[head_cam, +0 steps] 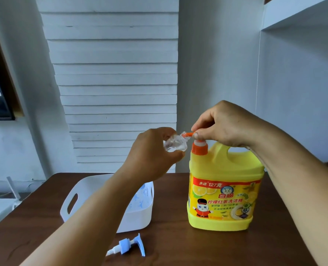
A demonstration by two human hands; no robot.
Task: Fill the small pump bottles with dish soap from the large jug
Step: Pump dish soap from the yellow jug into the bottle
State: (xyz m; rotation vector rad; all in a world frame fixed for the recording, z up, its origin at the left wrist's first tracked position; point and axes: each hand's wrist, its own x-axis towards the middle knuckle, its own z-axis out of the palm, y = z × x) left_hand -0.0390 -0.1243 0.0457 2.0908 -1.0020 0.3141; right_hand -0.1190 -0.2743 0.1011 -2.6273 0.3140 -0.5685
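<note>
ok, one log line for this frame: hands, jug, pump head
left hand: holds small clear bottle at spout | right hand: on orange pump of yellow plastic jug | loose blue-white pump head: on table
</note>
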